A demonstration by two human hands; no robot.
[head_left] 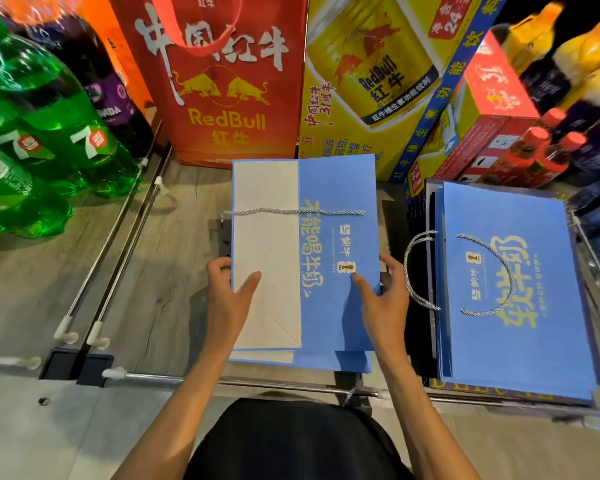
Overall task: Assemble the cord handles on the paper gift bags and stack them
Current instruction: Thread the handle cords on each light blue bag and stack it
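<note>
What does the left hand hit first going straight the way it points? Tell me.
Probably the silver cord lying across the top bag; the left hand grips that bag's left edge, short of it.

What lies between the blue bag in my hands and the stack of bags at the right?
In the head view, a silver cord handle from the stack loops into that gap, beside the right hand gripping the bag at its edge.

Grey wood-grain shelf (174, 271) lies under me; metal rails (118, 237) and green bottles (49, 133) sit left of my left hand (224, 299), with a yellow carton (371, 81) beyond.
</note>
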